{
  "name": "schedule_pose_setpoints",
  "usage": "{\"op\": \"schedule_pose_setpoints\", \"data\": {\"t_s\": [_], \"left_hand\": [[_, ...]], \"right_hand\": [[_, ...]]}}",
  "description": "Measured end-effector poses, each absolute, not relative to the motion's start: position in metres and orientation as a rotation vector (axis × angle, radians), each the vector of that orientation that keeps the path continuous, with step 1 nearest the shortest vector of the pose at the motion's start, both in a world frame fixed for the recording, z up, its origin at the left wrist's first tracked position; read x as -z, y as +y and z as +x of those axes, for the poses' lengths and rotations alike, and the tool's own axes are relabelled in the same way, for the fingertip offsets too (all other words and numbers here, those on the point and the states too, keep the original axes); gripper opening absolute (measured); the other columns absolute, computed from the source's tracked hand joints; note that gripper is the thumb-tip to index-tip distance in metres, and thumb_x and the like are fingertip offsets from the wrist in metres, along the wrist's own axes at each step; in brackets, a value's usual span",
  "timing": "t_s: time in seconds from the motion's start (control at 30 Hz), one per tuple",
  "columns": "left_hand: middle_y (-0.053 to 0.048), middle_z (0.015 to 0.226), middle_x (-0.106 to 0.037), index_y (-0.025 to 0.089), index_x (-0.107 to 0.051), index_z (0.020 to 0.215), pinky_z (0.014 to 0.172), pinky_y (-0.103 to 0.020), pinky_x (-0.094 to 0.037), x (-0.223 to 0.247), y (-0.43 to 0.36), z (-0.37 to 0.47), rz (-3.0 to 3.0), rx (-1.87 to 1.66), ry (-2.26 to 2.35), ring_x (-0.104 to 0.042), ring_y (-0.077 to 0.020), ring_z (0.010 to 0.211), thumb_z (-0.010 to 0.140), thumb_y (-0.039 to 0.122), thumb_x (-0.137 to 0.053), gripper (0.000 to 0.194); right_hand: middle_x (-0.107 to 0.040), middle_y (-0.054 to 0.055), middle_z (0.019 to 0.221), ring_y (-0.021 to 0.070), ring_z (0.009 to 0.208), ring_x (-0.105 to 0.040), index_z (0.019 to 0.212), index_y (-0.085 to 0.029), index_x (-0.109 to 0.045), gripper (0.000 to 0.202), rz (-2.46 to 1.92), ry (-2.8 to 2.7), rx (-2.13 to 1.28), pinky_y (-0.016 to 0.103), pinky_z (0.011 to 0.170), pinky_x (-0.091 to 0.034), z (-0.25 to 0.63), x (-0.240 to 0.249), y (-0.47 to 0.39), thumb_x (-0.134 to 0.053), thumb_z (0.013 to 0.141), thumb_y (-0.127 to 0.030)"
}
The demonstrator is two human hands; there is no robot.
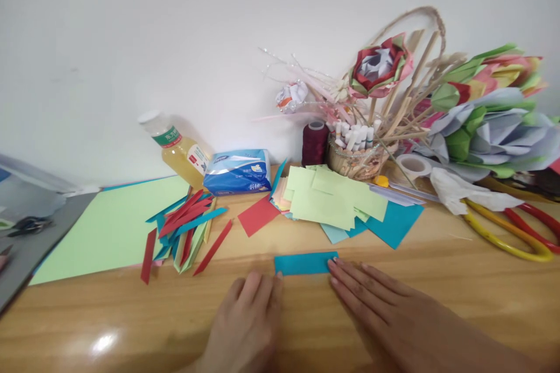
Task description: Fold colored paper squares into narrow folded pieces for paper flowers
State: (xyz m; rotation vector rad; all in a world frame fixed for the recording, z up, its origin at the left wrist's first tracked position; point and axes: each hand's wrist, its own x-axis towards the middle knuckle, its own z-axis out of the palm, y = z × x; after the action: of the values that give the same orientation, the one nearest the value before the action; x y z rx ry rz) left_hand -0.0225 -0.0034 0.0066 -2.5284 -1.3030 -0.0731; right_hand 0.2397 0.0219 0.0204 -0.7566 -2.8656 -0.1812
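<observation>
A blue paper rectangle (305, 263), apparently folded, lies flat on the wooden table in front of me. My left hand (251, 317) is closed at its lower left corner, fingers curled, with the index fingertip and thumb side against the paper. On the right end rest the fingertips of my right hand (371, 294), its fingers stretched out flat and pressing down. Just beyond lie a red paper square (259, 215), a stack of light green squares (324, 198) and blue paper sheets (396, 224). Folded red, blue and green strips (186, 227) form a pile to the left.
Along the wall stand a juice bottle (175, 148), a tissue pack (237, 172), a dark red thread spool (315, 144) and a basket (354, 160) of pens. Paper flowers (503, 128), a tape roll (412, 168) and yellow-red handles (507, 236) are at right; green sheets (114, 227) left.
</observation>
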Motion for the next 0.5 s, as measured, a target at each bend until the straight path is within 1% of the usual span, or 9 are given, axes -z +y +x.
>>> {"op": "schedule_pose_setpoints", "data": {"t_s": [0.07, 0.17, 0.23, 0.3, 0.37, 0.43, 0.5], "left_hand": [[-0.006, 0.087, -0.063, 0.014, -0.060, 0.114, 0.071, -0.028, -0.042, -0.006, -0.006, -0.023, -2.505, 0.074, -1.302, -0.051, -0.0192, 0.080, 0.081, 0.003, -0.041, 0.039], [-0.006, 0.084, -0.062, 0.013, -0.061, 0.112, 0.072, -0.027, -0.042, -0.005, -0.009, -0.022, -2.473, 0.091, -1.297, -0.052, -0.0192, 0.082, 0.081, 0.003, -0.040, 0.038], [-0.006, 0.083, -0.062, 0.013, -0.061, 0.110, 0.073, -0.026, -0.043, -0.004, -0.009, -0.020, -2.457, 0.122, -1.288, -0.052, -0.0192, 0.084, 0.081, 0.003, -0.039, 0.037], [-0.006, 0.082, -0.062, 0.012, -0.062, 0.108, 0.072, -0.026, -0.043, -0.005, -0.007, -0.019, -2.448, 0.156, -1.274, -0.052, -0.0191, 0.082, 0.081, 0.002, -0.039, 0.036], [-0.006, 0.081, -0.062, 0.012, -0.062, 0.103, 0.071, -0.027, -0.043, -0.007, -0.004, -0.019, -2.455, 0.211, -1.267, -0.053, -0.0190, 0.079, 0.081, 0.001, -0.039, 0.034], [-0.006, 0.080, -0.062, 0.013, -0.063, 0.094, 0.069, -0.028, -0.044, -0.011, 0.000, -0.018, -2.460, 0.304, -1.269, -0.054, -0.0191, 0.075, 0.081, 0.000, -0.037, 0.032], [-0.007, 0.078, -0.061, 0.013, -0.061, 0.087, 0.065, -0.029, -0.044, -0.014, 0.005, -0.017, -2.459, 0.406, -1.281, -0.054, -0.0197, 0.072, 0.081, 0.001, -0.035, 0.030]], "right_hand": [[-0.047, 0.014, 0.135, 0.0232, 0.120, -0.048, 0.130, -0.007, -0.047, 0.066, -0.747, -2.892, 0.211, 0.032, 0.087, -0.048, 0.242, -0.018, 0.023, -0.053, 0.072, -0.035], [-0.049, 0.014, 0.134, 0.0236, 0.121, -0.047, 0.132, -0.006, -0.044, 0.066, -0.747, -2.864, 0.249, 0.035, 0.092, -0.045, 0.247, -0.013, 0.023, -0.053, 0.072, -0.033], [-0.051, 0.015, 0.131, 0.0252, 0.120, -0.048, 0.131, -0.006, -0.045, 0.063, -0.732, -2.833, 0.279, 0.037, 0.093, -0.043, 0.248, -0.013, 0.023, -0.053, 0.075, -0.034], [-0.055, 0.016, 0.127, 0.0271, 0.114, -0.053, 0.126, -0.006, -0.050, 0.059, -0.699, -2.834, 0.264, 0.038, 0.089, -0.047, 0.247, -0.018, 0.026, -0.054, 0.077, -0.039], [-0.063, 0.014, 0.117, 0.0268, 0.102, -0.061, 0.120, -0.010, -0.056, 0.051, -0.791, -2.801, 0.146, 0.038, 0.080, -0.051, 0.243, -0.024, 0.032, -0.054, 0.080, -0.042], [-0.068, 0.010, 0.103, 0.0229, 0.088, -0.065, 0.112, -0.015, -0.060, 0.035, -1.021, -2.663, -0.032, 0.035, 0.073, -0.053, 0.236, -0.029, 0.039, -0.054, 0.083, -0.033], [-0.068, 0.007, 0.097, 0.0199, 0.083, -0.065, 0.107, -0.019, -0.061, 0.025, -1.187, -2.545, -0.200, 0.033, 0.070, -0.053, 0.231, -0.031, 0.045, -0.052, 0.084, -0.023]]}}
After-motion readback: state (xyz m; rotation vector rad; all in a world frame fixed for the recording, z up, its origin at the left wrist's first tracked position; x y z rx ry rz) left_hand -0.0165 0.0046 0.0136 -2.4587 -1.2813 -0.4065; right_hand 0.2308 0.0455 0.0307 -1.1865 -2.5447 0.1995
